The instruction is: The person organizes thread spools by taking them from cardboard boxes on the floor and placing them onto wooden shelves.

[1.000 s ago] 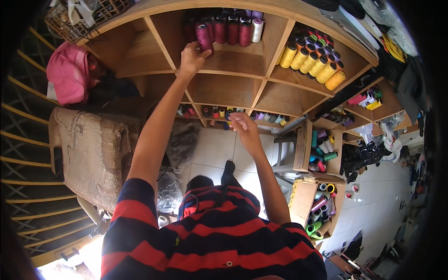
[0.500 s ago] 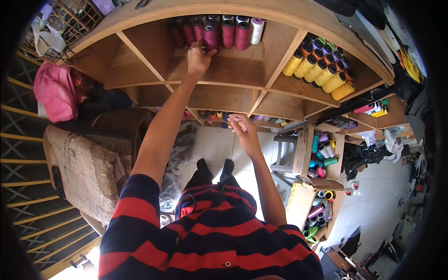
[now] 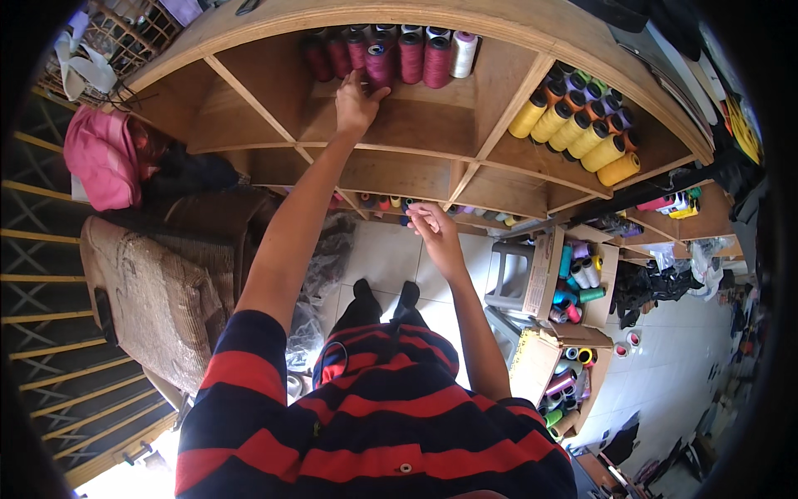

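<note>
My left hand (image 3: 359, 106) reaches into the upper middle compartment of the wooden shelf. Its thumb and fingers are spread near the foot of a purple-magenta thread spool (image 3: 379, 68); whether they touch it I cannot tell. That spool stands upright, a little forward of a row of dark red spools (image 3: 411, 60). A white spool (image 3: 464, 55) closes the row on the right. Lower down, in front of the shelf, my right hand (image 3: 434, 229) hangs in the air with loosely bent fingers, holding nothing that I can see.
Yellow spools (image 3: 572, 131) fill the right compartment, with orange, green and purple ones behind. Open cartons (image 3: 544, 274) of mixed spools stand at right beside a grey stool (image 3: 509, 274). At left are a cloth-covered seat (image 3: 150, 291), a pink cloth (image 3: 101, 158) and a folding gate (image 3: 50, 333).
The view has shifted slightly, so the shelf and spools sit a little differently. My left hand stays by the purple-magenta spool, and my right hand keeps its pose.
</note>
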`<action>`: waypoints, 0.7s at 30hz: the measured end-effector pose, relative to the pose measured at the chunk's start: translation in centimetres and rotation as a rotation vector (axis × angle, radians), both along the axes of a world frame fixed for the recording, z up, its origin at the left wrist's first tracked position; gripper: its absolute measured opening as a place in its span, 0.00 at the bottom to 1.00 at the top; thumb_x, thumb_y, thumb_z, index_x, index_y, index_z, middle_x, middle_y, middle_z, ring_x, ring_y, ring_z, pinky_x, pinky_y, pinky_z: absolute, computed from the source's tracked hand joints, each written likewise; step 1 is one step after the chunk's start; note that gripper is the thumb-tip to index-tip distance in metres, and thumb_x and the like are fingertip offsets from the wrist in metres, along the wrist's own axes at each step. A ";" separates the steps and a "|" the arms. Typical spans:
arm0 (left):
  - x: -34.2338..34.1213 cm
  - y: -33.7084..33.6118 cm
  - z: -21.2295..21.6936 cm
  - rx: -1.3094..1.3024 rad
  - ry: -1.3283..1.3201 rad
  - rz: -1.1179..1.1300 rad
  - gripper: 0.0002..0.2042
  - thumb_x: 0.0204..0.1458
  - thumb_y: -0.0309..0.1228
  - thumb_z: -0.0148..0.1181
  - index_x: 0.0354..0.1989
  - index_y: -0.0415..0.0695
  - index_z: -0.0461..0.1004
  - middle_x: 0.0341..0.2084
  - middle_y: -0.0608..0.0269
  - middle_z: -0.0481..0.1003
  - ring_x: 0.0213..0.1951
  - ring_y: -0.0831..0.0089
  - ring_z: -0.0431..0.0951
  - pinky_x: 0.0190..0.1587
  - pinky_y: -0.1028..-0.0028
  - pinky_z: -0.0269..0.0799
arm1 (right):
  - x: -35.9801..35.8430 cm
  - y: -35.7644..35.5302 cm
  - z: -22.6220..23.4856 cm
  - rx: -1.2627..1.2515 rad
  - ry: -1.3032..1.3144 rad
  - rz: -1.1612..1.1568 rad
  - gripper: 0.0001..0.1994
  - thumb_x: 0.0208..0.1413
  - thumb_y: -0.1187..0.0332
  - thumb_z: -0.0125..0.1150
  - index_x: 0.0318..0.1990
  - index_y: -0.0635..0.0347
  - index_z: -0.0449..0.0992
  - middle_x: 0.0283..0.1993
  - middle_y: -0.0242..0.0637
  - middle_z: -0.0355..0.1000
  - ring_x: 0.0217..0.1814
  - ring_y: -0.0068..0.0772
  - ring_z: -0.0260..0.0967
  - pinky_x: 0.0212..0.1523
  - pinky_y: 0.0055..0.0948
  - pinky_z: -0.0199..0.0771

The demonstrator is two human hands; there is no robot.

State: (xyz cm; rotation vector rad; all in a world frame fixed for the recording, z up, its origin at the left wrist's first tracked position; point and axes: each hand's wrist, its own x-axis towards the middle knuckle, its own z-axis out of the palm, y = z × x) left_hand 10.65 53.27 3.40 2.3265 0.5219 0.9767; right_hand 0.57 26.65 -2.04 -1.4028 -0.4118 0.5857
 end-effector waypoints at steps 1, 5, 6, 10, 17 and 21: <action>0.0 0.0 0.1 0.011 0.011 0.007 0.27 0.39 0.38 0.72 0.44 0.32 0.71 0.39 0.44 0.76 0.41 0.52 0.78 0.42 0.61 0.74 | 0.0 -0.1 -0.1 -0.003 -0.003 0.008 0.13 0.60 0.66 0.55 0.48 0.66 0.70 0.44 0.40 0.75 0.42 0.31 0.74 0.44 0.26 0.73; -1.4 -1.6 0.6 -0.104 -0.028 -0.099 0.25 0.40 0.35 0.71 0.46 0.35 0.71 0.38 0.44 0.75 0.40 0.51 0.77 0.41 0.61 0.73 | -0.2 -0.6 -0.5 -0.034 0.004 0.031 0.14 0.60 0.66 0.55 0.48 0.66 0.70 0.45 0.41 0.74 0.42 0.31 0.74 0.43 0.27 0.73; -2.5 -2.9 0.5 -0.199 -0.025 -0.141 0.24 0.41 0.35 0.70 0.46 0.35 0.71 0.37 0.44 0.75 0.40 0.52 0.77 0.40 0.62 0.73 | -0.3 -1.0 -0.7 -0.027 0.029 0.027 0.14 0.61 0.65 0.55 0.48 0.66 0.70 0.46 0.41 0.74 0.42 0.30 0.74 0.43 0.26 0.73; -7.6 -8.3 2.0 -0.694 -0.037 -0.362 0.22 0.48 0.36 0.59 0.49 0.35 0.71 0.41 0.51 0.74 0.43 0.63 0.76 0.46 0.67 0.69 | -0.7 -2.2 -0.8 0.028 0.111 -0.017 0.15 0.62 0.63 0.51 0.51 0.65 0.69 0.48 0.42 0.73 0.42 0.29 0.73 0.42 0.26 0.71; -14.1 -12.0 2.4 -1.402 0.094 -0.725 0.30 0.49 0.40 0.46 0.57 0.31 0.62 0.49 0.54 0.71 0.52 0.65 0.71 0.55 0.68 0.62 | -0.7 -3.7 3.3 0.181 0.134 -0.095 0.19 0.64 0.61 0.48 0.55 0.67 0.67 0.48 0.41 0.72 0.43 0.28 0.71 0.45 0.27 0.69; -15.5 -14.7 0.6 -1.447 0.225 -0.779 0.28 0.53 0.38 0.44 0.59 0.32 0.61 0.50 0.55 0.71 0.51 0.67 0.72 0.56 0.69 0.62 | -1.8 -5.7 4.2 0.200 0.084 -0.179 0.20 0.62 0.62 0.52 0.55 0.67 0.66 0.49 0.42 0.71 0.46 0.30 0.71 0.47 0.29 0.70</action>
